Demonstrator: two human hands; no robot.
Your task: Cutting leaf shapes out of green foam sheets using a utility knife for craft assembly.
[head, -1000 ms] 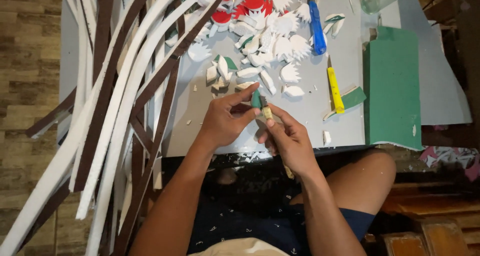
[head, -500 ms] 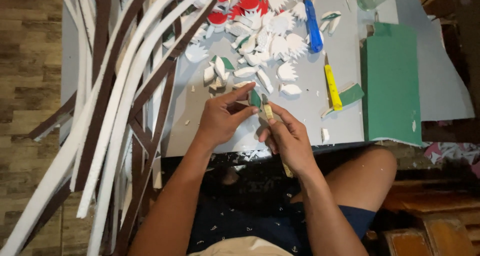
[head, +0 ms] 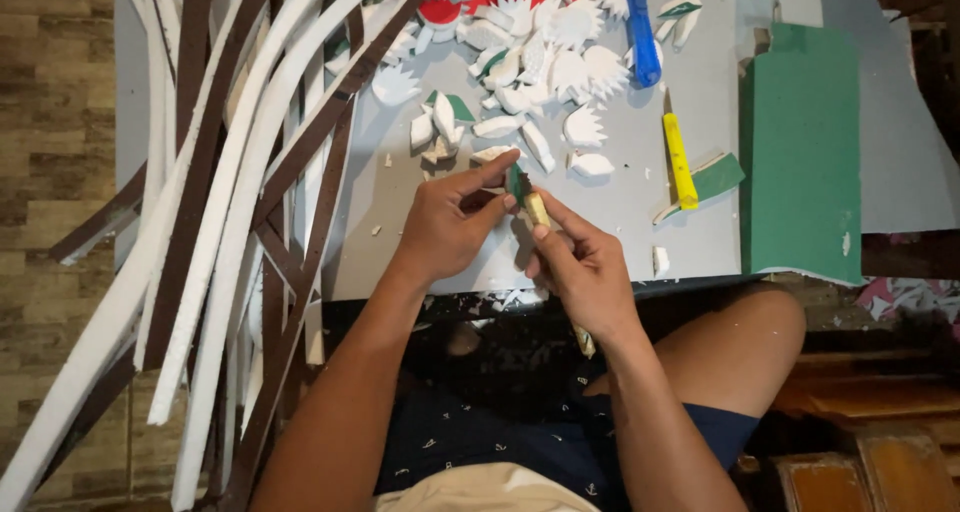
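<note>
My left hand (head: 448, 224) pinches a small green foam piece (head: 516, 181) between thumb and forefinger, just above the near edge of a grey board (head: 420, 262). My right hand (head: 580, 262) grips a yellowish craft knife (head: 538, 210), its tip pressed against that green piece. The knife's handle end shows below my wrist. Both hands meet over my lap. Behind them lies a heap of white cut foam shapes (head: 545, 62), leaf-like and jagged, some with green or red faces.
Long white and brown foam strips (head: 230, 192) fan across the left side. A green foam sheet (head: 802, 152) lies at right, with a yellow cutter (head: 680, 160) and a blue cutter (head: 640, 27) beside it. White scraps dot the board and my lap.
Both hands stay together on the green piece; my fingers shifted slightly as the knife works at it. The view moved a little.
</note>
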